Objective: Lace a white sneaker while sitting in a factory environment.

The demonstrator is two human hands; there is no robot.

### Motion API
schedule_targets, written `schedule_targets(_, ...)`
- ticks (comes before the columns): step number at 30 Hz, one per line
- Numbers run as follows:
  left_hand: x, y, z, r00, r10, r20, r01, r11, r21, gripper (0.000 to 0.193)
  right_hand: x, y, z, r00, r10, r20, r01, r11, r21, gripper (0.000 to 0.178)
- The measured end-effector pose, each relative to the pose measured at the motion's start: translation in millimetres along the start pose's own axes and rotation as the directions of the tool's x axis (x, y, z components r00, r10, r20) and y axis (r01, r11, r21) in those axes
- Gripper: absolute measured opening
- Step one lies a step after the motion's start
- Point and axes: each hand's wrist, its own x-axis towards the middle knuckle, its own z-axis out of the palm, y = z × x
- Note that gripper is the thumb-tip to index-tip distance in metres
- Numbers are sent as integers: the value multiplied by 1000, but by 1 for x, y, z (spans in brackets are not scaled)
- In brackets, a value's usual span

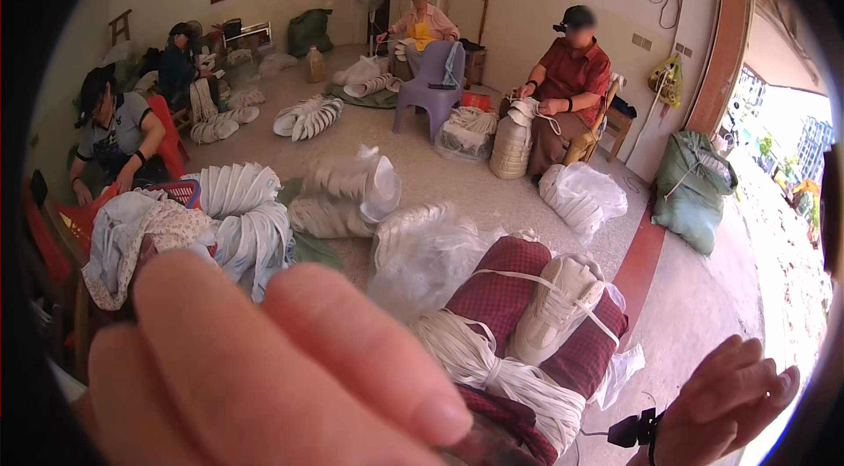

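My left hand point(264, 360) fills the lower left, very near the camera and blurred. Its fingers are stretched and slightly bent, with nothing visible in them; the palm side is hidden. At the lower right, my right hand point(725, 400) is raised with loosely bent fingers and no object seen in it. A black device point(635, 429) is strapped at its wrist. Between the hands, a white sneaker point(556, 308) rests on my lap, covered by dark red checked cloth point(501, 277). A bundle of white shoelaces point(492, 374) lies nearer, and one lace crosses the shoe.
Stacked white shoe parts point(242, 202) and clear plastic bags point(431, 268) surround me. Several other people work seated around the room, one in a red shirt point(576, 70). A purple chair point(431, 88) stands mid-room. A green sack point(694, 189) sits by the doorway.
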Motion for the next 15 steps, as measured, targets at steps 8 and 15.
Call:
schedule_targets(8, -174, -119, 6, 455, -799, 393, 671, 597, 440, 16, -106, 161, -108, 647, 761, 46, -632, 569, -525, 18)
schedule_targets(15, -261, -147, 12, 256, -830, 496, 666, 524, 532, 21, -138, 204, -101, 599, 790, 130, -575, 537, -617, 27)
